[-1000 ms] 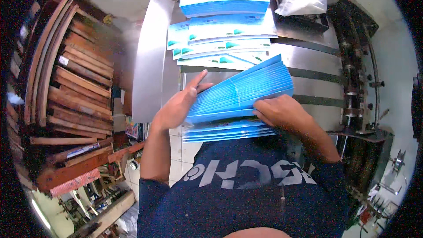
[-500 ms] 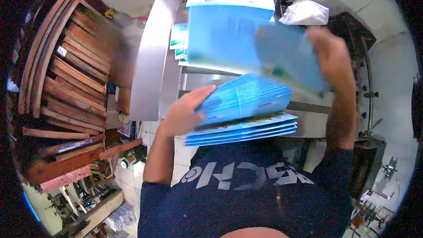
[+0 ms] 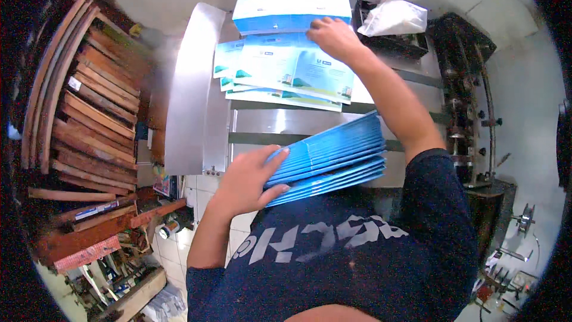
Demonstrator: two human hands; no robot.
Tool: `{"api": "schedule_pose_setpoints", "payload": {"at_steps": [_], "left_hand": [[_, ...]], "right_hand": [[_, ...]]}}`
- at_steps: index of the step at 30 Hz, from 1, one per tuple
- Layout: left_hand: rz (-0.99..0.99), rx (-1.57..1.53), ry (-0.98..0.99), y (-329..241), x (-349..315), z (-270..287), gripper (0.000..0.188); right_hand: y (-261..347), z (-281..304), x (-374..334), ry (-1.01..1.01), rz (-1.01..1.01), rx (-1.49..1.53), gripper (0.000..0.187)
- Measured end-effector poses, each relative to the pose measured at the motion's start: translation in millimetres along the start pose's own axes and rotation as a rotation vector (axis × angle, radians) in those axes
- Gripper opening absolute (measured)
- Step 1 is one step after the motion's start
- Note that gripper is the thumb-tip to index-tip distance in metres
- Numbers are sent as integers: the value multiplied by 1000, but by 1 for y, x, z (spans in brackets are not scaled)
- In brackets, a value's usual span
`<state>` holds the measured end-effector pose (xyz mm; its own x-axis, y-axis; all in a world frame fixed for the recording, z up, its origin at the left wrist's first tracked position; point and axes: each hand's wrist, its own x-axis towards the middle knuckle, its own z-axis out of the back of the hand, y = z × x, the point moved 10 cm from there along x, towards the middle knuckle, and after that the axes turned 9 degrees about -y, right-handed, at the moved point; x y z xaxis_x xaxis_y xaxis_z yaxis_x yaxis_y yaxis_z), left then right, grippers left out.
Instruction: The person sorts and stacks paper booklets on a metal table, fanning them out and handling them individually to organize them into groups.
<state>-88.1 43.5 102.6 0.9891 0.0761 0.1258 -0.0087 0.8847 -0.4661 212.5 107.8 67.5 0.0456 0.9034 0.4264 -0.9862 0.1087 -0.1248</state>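
A thick bundle of folded blue brochures (image 3: 333, 152) rests against my front, its folded edges fanned out in layers. Around the bundle's left end my left hand (image 3: 250, 179) is closed, thumb and fingers on the edges. My right hand (image 3: 333, 37) reaches forward to the front edge of a stack of printed sheets (image 3: 292, 5) in white and blue. Its fingers are curled in; what lies between them is hidden. Just below that hand, more flat printed sheets (image 3: 268, 62) overlap on the metal table, with blue and green printing.
The metal table (image 3: 262, 120) has slots and a raised curved metal guard (image 3: 193, 89) at its left. A white bag (image 3: 393, 18) sits on a black tray (image 3: 405, 48) at the far right. Wooden boards (image 3: 98, 125) fill a rack on the left; machinery (image 3: 462, 101) stands right.
My right hand has moved forward and left, away from the blurred blue piece's earlier place, to the sheet stack. The large blue sheet over the printed sheets is gone. My left hand keeps the bundle.
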Motion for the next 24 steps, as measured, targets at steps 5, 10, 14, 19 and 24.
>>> {"api": "schedule_pose_setpoints", "payload": {"at_steps": [5,10,14,19,24], "left_hand": [[70,90,13,5,2,1,76],[44,137,22,5,5,-6,65],[26,138,32,5,9,-8,68],[20,191,-43,5,8,-6,66],[45,236,-51,5,9,-6,66]], "right_hand": [[-25,74,-60,143,-280,289,20],[43,149,-123,97,-251,570,22],[126,156,-136,187,-1,523,12],[142,145,-147,170,23,440,16],[151,137,-157,309,-51,654,21]]}}
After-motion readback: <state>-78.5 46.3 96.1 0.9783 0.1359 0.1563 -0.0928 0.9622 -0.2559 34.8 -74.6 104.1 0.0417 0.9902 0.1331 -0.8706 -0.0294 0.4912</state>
